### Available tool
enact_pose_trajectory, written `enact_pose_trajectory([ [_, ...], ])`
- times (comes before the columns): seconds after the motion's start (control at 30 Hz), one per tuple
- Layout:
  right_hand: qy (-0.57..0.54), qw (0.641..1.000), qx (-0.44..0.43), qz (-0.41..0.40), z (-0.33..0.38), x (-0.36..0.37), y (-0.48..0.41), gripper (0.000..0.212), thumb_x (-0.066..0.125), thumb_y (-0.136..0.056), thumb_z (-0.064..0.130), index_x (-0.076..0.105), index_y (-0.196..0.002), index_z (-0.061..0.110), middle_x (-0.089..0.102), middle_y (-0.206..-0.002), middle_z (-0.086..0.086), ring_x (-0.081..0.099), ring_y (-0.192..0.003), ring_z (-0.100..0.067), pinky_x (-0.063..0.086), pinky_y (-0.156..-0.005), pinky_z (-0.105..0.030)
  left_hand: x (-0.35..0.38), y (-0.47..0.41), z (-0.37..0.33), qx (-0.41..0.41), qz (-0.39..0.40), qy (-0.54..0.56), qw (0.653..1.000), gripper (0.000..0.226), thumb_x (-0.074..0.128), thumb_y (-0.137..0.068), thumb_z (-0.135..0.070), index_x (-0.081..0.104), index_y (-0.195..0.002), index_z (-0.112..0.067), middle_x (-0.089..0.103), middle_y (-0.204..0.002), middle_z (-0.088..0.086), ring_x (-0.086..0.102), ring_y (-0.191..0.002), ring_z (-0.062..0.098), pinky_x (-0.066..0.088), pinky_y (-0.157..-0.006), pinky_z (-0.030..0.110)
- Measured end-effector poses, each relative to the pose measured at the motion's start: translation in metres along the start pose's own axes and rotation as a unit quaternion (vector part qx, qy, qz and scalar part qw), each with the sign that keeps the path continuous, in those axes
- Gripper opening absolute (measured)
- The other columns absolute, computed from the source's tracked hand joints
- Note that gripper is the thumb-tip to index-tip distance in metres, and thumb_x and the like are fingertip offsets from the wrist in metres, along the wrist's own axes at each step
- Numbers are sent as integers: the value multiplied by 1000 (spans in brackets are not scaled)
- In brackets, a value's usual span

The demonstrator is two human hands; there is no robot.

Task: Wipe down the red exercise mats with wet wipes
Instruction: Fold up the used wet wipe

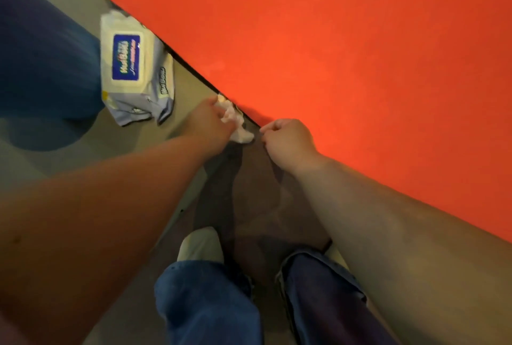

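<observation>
A large red exercise mat (346,48) fills the upper right, its near edge running diagonally across the floor. My left hand (206,123) is closed around a crumpled white wet wipe (235,120) right at that edge. My right hand (288,142) is curled shut just beside it, fingertips at the mat's edge; whether it pinches the mat I cannot tell. A white pack of wet wipes (130,67) with a blue label lies on the floor to the left, its lid shut, touching the mat's edge.
A dark blue rounded object (41,62) stands on the floor at the far left. My legs in blue jeans (210,306) and white shoes (199,245) are at the bottom centre on grey-beige floor (69,150).
</observation>
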State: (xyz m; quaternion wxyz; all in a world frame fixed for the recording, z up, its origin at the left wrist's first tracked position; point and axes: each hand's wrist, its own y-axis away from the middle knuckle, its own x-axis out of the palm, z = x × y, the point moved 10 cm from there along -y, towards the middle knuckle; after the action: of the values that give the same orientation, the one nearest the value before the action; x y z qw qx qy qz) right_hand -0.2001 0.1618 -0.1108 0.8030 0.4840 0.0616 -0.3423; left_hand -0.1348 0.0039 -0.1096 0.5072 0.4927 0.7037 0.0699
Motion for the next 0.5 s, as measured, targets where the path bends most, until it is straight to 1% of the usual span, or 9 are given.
enact_pose_trajectory([
  [0.03,-15,1000,6,0,-7,6,-5,19,50,-78,16,67,-71,20,72,-86,-11,66,-84,-32,55,-79,-40,4,-10,1,15,-5,-23,1000,40,56,-93,-21,57,-128,-2,51,-139,4,48,-124,17,28,-83,9],
  [0.07,-33,999,11,-2,-13,10,-9,20,49,-76,17,65,-67,23,72,-84,-7,67,-82,-29,55,-79,-41,6,-19,1,30,-13,-44,998,35,54,-94,-19,60,-125,-3,53,-135,5,50,-121,19,31,-85,13],
  [0.17,-66,997,24,-14,-24,17,-12,22,44,-69,22,63,-62,27,70,-79,0,67,-76,-23,57,-77,-42,3,-27,5,52,-42,-85,994,23,56,-91,-17,69,-108,-9,57,-120,7,56,-109,25,37,-83,22],
  [0.27,-73,997,30,-18,-21,19,-7,21,43,-65,23,63,-59,27,71,-75,1,68,-75,-23,57,-76,-42,-2,-5,25,40,-12,-112,993,21,59,-89,-21,72,-103,-11,57,-106,10,58,-100,31,38,-76,26],
  [0.33,-76,997,33,-12,-19,23,-2,21,44,-65,21,63,-58,26,72,-79,-4,68,-79,-27,56,-79,-45,-6,15,43,25,5,-129,991,23,62,-88,-20,72,-105,-10,56,-110,16,57,-100,35,41,-79,33],
  [0.37,-79,996,34,-7,-18,27,0,20,44,-66,20,62,-59,25,72,-81,-6,68,-82,-30,56,-80,-46,-8,26,53,3,14,-101,995,25,66,-85,-22,72,-106,-9,57,-113,14,58,-101,32,42,-82,33],
  [0.43,-79,996,35,10,-13,36,3,19,47,-71,17,62,-61,24,71,-84,-8,66,-86,-32,55,-82,-46,-7,44,69,-54,33,25,998,33,74,-80,-26,69,-110,-11,57,-119,5,58,-105,21,43,-88,30],
  [0.47,-69,997,33,26,-9,43,4,19,49,-75,15,62,-64,24,69,-83,-6,66,-85,-30,55,-80,-42,-7,50,71,-71,36,87,993,33,74,-81,-24,68,-111,-12,57,-119,1,58,-107,18,43,-89,29],
  [0.5,-61,996,34,48,-7,52,6,18,52,-78,13,63,-69,25,67,-83,-4,64,-84,-28,54,-77,-38,-8,53,72,-77,29,133,988,26,70,-84,-22,68,-108,-14,60,-114,-1,59,-107,17,43,-88,27],
])
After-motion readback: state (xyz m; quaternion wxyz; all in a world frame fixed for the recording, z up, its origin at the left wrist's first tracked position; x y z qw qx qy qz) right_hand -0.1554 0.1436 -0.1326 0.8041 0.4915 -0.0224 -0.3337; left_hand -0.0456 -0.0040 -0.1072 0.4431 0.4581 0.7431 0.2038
